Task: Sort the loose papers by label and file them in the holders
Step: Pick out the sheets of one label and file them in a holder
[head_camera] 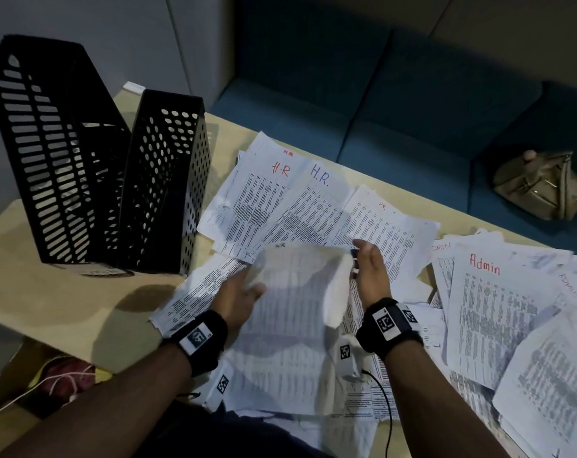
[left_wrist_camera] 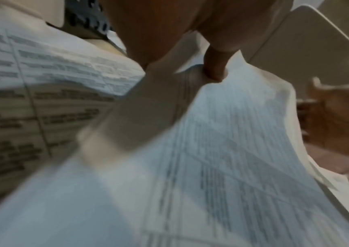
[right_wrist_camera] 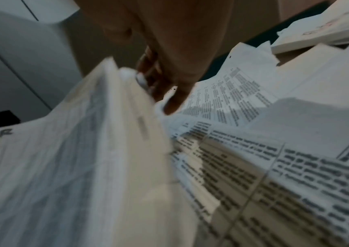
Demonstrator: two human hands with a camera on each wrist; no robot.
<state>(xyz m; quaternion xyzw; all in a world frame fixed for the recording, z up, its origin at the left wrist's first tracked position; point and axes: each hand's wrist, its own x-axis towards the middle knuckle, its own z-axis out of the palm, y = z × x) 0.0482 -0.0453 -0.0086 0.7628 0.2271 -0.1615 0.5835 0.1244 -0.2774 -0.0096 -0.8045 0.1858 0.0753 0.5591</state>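
I hold a printed sheet (head_camera: 297, 292) up over the paper heap in the middle of the table. My left hand (head_camera: 252, 289) grips its left edge, thumb (left_wrist_camera: 213, 66) on top and the fingers hidden beneath. My right hand (head_camera: 363, 259) pinches the curled right edge. In the right wrist view the sheet (right_wrist_camera: 63, 167) carries an "HR" label. Sheets marked H.R. (head_camera: 280, 200) lie fanned behind it. An Admin pile (head_camera: 485, 309) lies to the right. Two black perforated holders (head_camera: 49, 143) (head_camera: 168, 180) stand upright at the left.
The beige table (head_camera: 49, 292) shows bare wood in front of the holders. A blue sofa (head_camera: 379, 110) runs behind the table, with a tan bag (head_camera: 538, 186) on it. A black cable (head_camera: 384, 401) hangs from my right wrist. A red bundle with white string (head_camera: 65, 375) lies below the table's left edge.
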